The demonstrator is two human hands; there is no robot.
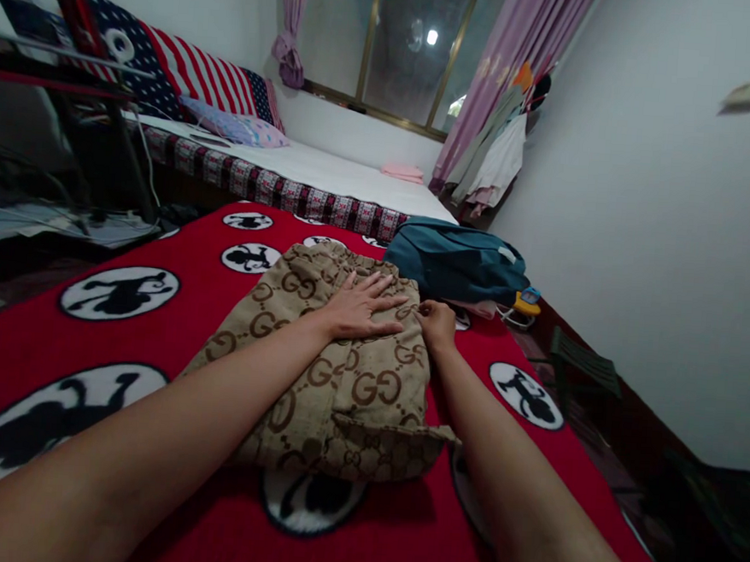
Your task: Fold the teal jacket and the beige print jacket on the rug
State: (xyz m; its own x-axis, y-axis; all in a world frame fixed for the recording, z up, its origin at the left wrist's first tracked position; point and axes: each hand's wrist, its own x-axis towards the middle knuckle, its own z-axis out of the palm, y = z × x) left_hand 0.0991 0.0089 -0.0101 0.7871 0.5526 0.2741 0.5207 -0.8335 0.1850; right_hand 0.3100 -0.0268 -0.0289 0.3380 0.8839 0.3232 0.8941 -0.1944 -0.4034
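Note:
A pair of tan shorts with a brown letter pattern lies on a red blanket. Its gathered elastic waist points away from me, and one leg hem is turned up at the near side. My left hand rests flat on the upper part of the shorts with its fingers spread. At the right edge, just below the waist, my right hand pinches the cloth between thumb and fingers.
A dark teal bag or bundle sits beyond my right hand, with a small yellow item beside it. Past the blanket is a white-topped bed. A cluttered desk stands left; a dark green folding stool is right.

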